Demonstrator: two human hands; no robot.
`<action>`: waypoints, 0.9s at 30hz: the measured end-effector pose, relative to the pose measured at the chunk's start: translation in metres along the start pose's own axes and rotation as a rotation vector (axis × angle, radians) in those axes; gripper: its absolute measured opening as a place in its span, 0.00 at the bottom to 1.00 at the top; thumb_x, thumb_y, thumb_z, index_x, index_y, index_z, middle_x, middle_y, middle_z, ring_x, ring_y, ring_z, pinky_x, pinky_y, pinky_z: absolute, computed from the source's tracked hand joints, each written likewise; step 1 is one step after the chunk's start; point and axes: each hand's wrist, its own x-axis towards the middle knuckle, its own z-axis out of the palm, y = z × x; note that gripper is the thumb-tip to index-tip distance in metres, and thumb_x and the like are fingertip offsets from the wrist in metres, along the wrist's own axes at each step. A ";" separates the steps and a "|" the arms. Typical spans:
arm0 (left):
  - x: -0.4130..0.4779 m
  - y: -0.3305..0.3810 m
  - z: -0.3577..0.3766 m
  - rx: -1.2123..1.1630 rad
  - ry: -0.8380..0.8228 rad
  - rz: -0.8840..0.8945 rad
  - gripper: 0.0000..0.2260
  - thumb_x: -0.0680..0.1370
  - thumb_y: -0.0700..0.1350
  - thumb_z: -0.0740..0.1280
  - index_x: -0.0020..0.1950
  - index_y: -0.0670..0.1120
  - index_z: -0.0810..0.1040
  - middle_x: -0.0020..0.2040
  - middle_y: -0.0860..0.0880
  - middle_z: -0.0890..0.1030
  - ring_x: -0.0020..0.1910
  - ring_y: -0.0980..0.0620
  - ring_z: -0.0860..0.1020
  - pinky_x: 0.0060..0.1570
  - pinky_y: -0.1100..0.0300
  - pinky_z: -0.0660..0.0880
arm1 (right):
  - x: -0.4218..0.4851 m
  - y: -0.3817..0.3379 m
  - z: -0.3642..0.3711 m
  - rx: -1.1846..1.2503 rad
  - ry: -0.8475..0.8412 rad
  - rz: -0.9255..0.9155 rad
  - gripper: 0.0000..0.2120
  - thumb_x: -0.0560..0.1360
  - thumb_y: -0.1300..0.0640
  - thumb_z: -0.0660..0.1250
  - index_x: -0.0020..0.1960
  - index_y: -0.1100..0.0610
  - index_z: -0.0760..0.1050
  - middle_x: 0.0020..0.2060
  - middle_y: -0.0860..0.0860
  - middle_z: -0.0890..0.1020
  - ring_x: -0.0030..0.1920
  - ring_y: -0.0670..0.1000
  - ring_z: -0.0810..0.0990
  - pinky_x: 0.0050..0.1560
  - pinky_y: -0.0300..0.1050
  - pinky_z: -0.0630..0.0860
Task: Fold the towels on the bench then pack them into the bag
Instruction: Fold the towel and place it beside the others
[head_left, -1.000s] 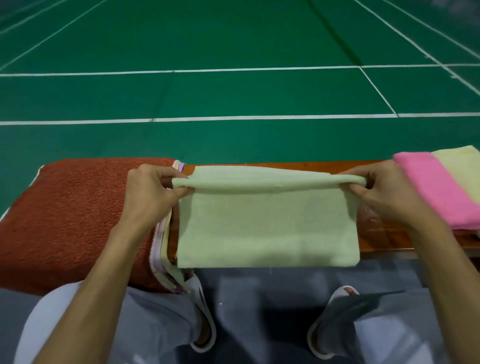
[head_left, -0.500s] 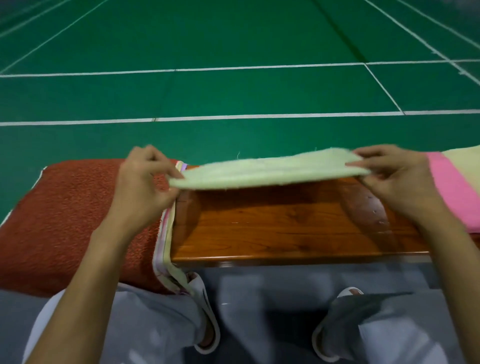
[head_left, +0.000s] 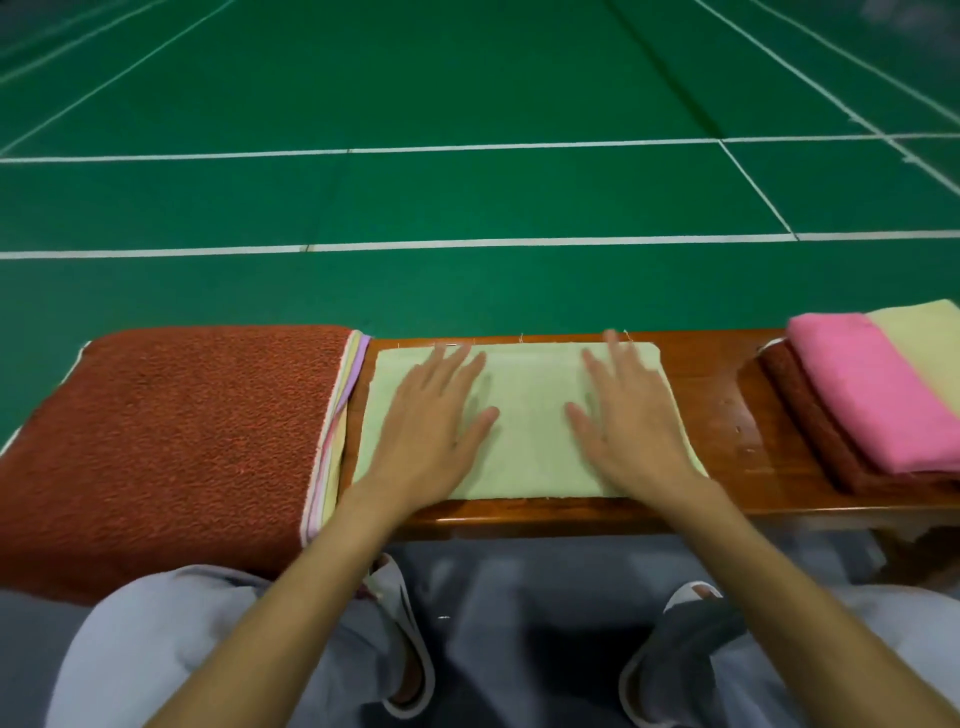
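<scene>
Pressing flat on the folded green towel (head_left: 524, 447) in the middle of the worktop (head_left: 717, 395), between the red towel (head_left: 166, 431) and the pink towel (head_left: 872, 395), with left hand (head_left: 431, 421) and right hand (head_left: 628, 421), fingers (head_left: 457, 364) straight, spread wide, gripping nothing.

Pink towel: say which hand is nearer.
Right. The right hand rests on the green towel, on its right half, apart from the pink towel; the left hand rests on its left half, farther away.

**Lighting and Image Quality**

Illumination is even and moderately bright. The bench (head_left: 717, 379) carries glossy highlights toward its right end. Over the bench, the right hand (head_left: 631, 426) is motion-blurred at its fingertips. Beyond the bench, court lines (head_left: 467, 243) bow from wide-angle distortion.
</scene>
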 end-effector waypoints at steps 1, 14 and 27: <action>0.002 0.004 0.013 0.025 -0.056 0.007 0.29 0.85 0.61 0.53 0.83 0.52 0.58 0.84 0.50 0.55 0.83 0.49 0.48 0.81 0.49 0.48 | 0.001 -0.009 0.011 -0.006 -0.083 -0.075 0.31 0.83 0.39 0.52 0.83 0.48 0.51 0.83 0.55 0.44 0.83 0.58 0.44 0.80 0.62 0.48; -0.001 -0.045 0.023 0.243 -0.136 -0.247 0.38 0.80 0.70 0.40 0.85 0.49 0.46 0.84 0.46 0.44 0.83 0.47 0.40 0.81 0.45 0.41 | 0.008 0.053 0.016 -0.088 -0.143 0.140 0.34 0.83 0.37 0.39 0.84 0.51 0.40 0.83 0.50 0.40 0.82 0.57 0.39 0.81 0.63 0.43; -0.011 -0.004 0.026 0.146 -0.133 -0.110 0.33 0.82 0.67 0.42 0.84 0.55 0.42 0.84 0.51 0.39 0.82 0.49 0.33 0.80 0.45 0.36 | 0.012 0.045 -0.009 0.202 -0.013 0.545 0.27 0.72 0.34 0.72 0.52 0.57 0.75 0.47 0.53 0.82 0.48 0.56 0.81 0.42 0.49 0.77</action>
